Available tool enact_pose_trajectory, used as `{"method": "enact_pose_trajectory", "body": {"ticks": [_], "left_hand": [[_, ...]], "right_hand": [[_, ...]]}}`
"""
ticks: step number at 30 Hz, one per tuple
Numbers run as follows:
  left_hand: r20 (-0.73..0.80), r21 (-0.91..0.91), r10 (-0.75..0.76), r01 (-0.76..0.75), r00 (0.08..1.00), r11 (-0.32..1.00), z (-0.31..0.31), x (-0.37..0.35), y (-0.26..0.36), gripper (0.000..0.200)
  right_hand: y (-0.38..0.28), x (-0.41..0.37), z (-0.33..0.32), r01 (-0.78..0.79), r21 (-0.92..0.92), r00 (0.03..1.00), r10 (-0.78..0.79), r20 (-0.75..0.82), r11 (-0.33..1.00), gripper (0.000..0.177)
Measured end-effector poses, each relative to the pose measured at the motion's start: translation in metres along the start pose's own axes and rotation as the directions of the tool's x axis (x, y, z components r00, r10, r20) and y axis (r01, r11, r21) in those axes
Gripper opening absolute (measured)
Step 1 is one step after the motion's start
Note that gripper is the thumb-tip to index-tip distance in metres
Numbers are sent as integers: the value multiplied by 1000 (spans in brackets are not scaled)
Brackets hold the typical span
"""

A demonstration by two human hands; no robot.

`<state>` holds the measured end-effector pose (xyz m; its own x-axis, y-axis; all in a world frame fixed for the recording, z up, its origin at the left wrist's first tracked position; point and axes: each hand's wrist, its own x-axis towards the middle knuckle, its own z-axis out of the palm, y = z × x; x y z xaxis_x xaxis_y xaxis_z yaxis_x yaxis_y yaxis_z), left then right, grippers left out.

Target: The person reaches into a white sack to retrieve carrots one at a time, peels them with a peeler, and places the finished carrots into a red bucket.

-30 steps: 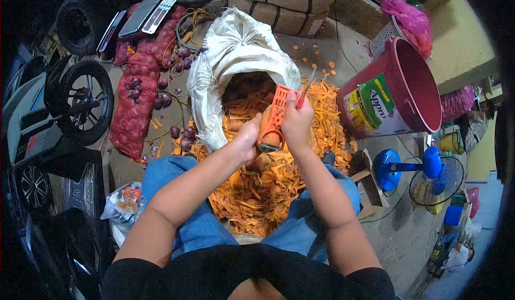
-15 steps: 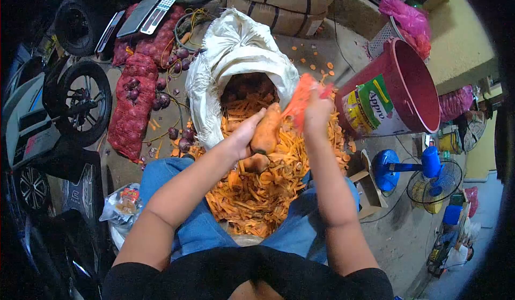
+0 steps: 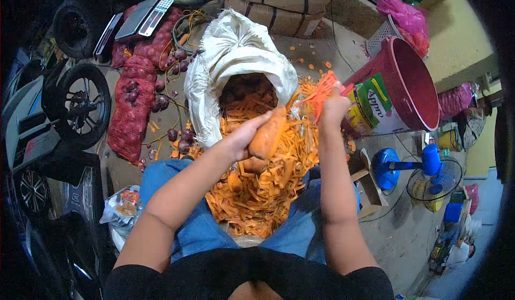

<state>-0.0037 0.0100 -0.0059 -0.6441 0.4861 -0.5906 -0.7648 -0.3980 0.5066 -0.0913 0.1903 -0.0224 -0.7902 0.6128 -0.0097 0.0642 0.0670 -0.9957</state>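
Observation:
My left hand (image 3: 244, 139) is wrapped round a thick orange carrot (image 3: 268, 133), held over a heap of orange peelings (image 3: 252, 198) between my knees. To its right, my right hand (image 3: 335, 109) grips a red peeler (image 3: 346, 90), with red-orange strands (image 3: 323, 93) at its front, apart from the carrot. Another carrot piece (image 3: 255, 164) lies just under the held one. Beyond my hands, a white woven sack (image 3: 236, 39) lies with its mouth towards me, dark inside, with peelings at its opening.
A maroon bucket (image 3: 413, 80) leans at the right, near a blue fan (image 3: 430, 160) and an open cardboard box (image 3: 370, 192). Red net bags of onions (image 3: 131, 112) and a scale (image 3: 145, 18) are at the left, beside a motorcycle wheel (image 3: 84, 99).
My right hand has moved right and slightly down, away from the carrot, with the red tool. The carrot in my left hand has shifted slightly right and is tilted more.

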Motion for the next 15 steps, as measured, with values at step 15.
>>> {"method": "enact_pose_trajectory", "body": {"ticks": [15], "left_hand": [[142, 94, -51, 38, 989, 995, 5, 2, -12, 37]], "right_hand": [[8, 8, -6, 20, -290, 990, -59, -125, 957, 29]]}}
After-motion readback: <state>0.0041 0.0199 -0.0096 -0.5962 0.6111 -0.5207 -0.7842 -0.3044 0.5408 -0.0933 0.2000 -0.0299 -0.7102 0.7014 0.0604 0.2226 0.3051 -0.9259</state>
